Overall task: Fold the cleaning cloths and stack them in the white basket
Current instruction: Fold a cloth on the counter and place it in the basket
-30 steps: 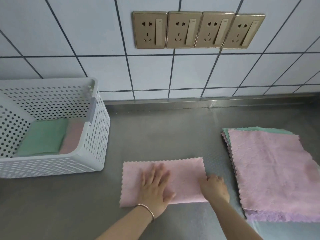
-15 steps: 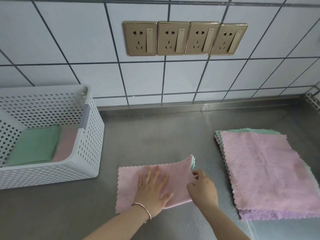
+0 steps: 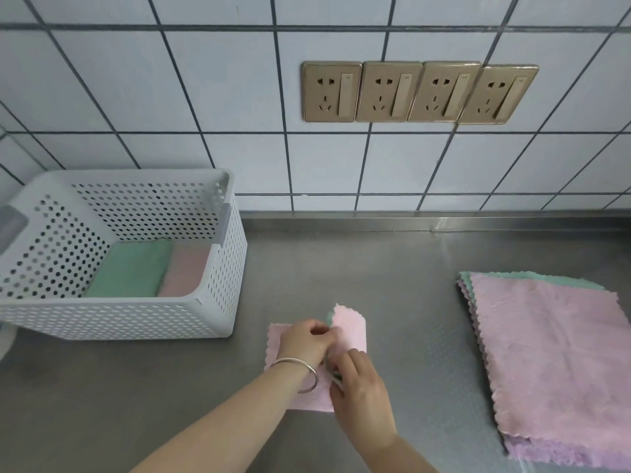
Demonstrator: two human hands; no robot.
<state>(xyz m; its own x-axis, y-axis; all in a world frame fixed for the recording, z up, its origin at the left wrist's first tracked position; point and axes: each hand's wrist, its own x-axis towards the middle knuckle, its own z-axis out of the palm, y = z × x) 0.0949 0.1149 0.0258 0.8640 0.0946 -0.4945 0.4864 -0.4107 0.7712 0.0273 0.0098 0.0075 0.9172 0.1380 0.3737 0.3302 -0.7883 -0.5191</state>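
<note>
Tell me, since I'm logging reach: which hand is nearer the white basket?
Left. The left hand lies nearer the white basket; the right hand sits beyond it.

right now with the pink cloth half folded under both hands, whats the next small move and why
Probably lay the raised flap down to the left and press it flat. Both the left hand and the right hand pinch the pink scalloped cleaning cloth, whose right part stands up, not yet creased. The white perforated plastic basket already holds folded cloths, so this one likely goes there after.
</note>
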